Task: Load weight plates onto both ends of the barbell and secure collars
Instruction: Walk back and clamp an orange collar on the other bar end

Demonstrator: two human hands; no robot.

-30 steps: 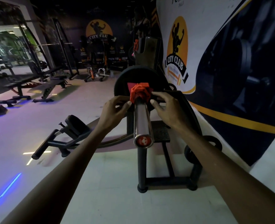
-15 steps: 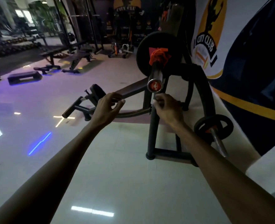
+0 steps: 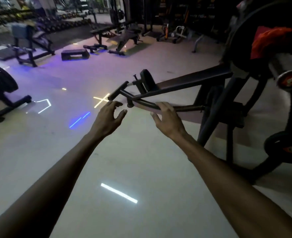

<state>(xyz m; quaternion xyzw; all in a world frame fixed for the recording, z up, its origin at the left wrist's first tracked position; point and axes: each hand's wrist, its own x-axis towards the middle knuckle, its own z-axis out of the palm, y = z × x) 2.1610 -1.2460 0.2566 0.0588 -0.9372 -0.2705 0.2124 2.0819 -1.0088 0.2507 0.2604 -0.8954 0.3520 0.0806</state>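
Hands are hanging in the air in front of you, above the pale floor (image 3: pixel 141 169), and neither one is holding anything. Your left hand (image 3: pixel 107 117) is showing its fingers loosely curled and spread apart, with the thumb standing away from them. Your right hand (image 3: pixel 167 119) is likewise staying loose, fingers spread and bent a little; it is lying in the picture over a dark tube of the bench frame (image 3: pixel 176 86), but whether it is touching that tube you cannot tell. The barbell (image 3: pixel 286 69) is sitting at the far right edge, its shiny sleeve end with a red cap pointing toward you. A red collar (image 3: pixel 268 40) is sitting on the sleeve, just against a big black weight plate (image 3: pixel 244 31) that is already on the bar. Both hands are well apart from the barbell. Lower right, a smaller plate (image 3: pixel 279 145) is resting on another bar by the rack's foot. Other benches are standing far behind, blurred.
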